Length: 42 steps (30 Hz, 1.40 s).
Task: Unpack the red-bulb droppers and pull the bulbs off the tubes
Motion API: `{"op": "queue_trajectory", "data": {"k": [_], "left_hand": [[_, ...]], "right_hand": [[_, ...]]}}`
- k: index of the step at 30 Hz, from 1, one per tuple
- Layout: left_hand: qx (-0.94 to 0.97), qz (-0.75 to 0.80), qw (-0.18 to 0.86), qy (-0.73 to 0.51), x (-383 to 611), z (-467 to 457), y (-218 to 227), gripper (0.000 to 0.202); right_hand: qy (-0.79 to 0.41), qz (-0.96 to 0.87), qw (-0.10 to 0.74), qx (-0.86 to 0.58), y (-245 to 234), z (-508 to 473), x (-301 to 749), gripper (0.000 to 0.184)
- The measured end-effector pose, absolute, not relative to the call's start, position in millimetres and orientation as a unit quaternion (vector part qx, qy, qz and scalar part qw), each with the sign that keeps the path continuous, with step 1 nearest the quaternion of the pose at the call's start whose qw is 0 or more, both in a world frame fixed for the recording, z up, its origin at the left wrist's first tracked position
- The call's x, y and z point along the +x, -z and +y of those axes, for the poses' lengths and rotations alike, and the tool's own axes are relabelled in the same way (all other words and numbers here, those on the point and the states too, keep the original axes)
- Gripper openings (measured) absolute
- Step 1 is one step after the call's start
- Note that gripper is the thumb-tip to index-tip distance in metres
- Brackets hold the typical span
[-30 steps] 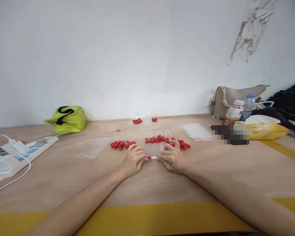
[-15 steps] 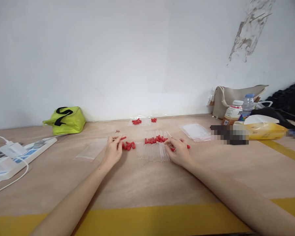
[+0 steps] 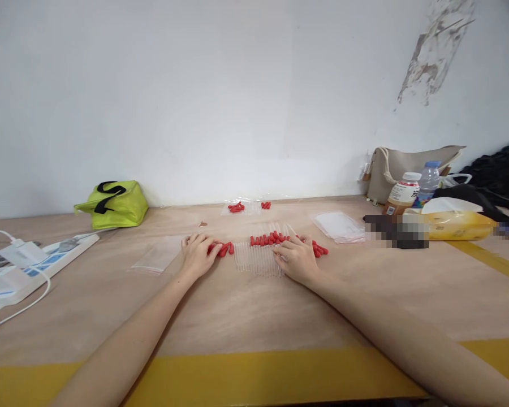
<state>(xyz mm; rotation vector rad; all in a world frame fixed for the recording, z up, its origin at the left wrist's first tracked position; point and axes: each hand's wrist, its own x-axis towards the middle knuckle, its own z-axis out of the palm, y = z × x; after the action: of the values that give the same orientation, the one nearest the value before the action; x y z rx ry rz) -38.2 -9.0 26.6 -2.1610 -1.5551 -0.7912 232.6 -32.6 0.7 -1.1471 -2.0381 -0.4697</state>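
A row of clear thin tubes [image 3: 257, 257] lies on the brown table [image 3: 254, 316], several with red caps [image 3: 268, 239] at their far ends. Loose red caps [image 3: 224, 248] lie left of the row. My left hand [image 3: 198, 254] rests over those loose caps, fingers curled down onto them. My right hand [image 3: 296, 259] sits at the right end of the tube row, fingers bent and touching the tubes. More red caps [image 3: 319, 249] lie just beyond it.
An empty clear bag [image 3: 159, 255] lies left; another bag with red caps [image 3: 241, 208] near the wall. A green pouch [image 3: 112, 204] and power strip [image 3: 34, 265] stand left. Bottles [image 3: 402, 195], a yellow pack [image 3: 458, 225] and bags sit right.
Both hands left the near end of the tube row. My left hand went left to the loose caps, lifted one, then came down on them. My right hand moved to the row's right end.
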Motion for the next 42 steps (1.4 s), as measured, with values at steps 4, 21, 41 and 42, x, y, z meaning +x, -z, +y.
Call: {"op": "queue_trajectory", "data": {"k": [4, 21, 41, 42], "left_hand": [[-0.759, -0.536, 0.197, 0.313, -36.6, -14.2, -26.4, 0.022], [-0.783, -0.541, 0.068, 0.299, 68.6, 11.8, -25.6, 0.023], [-0.774, -0.517, 0.062, 0.359, 27.3, -19.4, -27.4, 0.016], [-0.793, -0.489, 0.075, 0.355, 17.1, -27.1, -25.6, 0.015]], "right_hand": [[0.132, -0.813, 0.356, -0.442, -5.4, -38.2, 233.4, 0.022], [0.121, -0.794, 0.352, -0.480, -6.7, -44.1, 250.9, 0.028], [0.120, -0.753, 0.437, -0.476, -1.6, -35.0, 270.8, 0.019], [0.117, -0.761, 0.437, -0.464, -2.6, -36.5, 268.6, 0.022]]}}
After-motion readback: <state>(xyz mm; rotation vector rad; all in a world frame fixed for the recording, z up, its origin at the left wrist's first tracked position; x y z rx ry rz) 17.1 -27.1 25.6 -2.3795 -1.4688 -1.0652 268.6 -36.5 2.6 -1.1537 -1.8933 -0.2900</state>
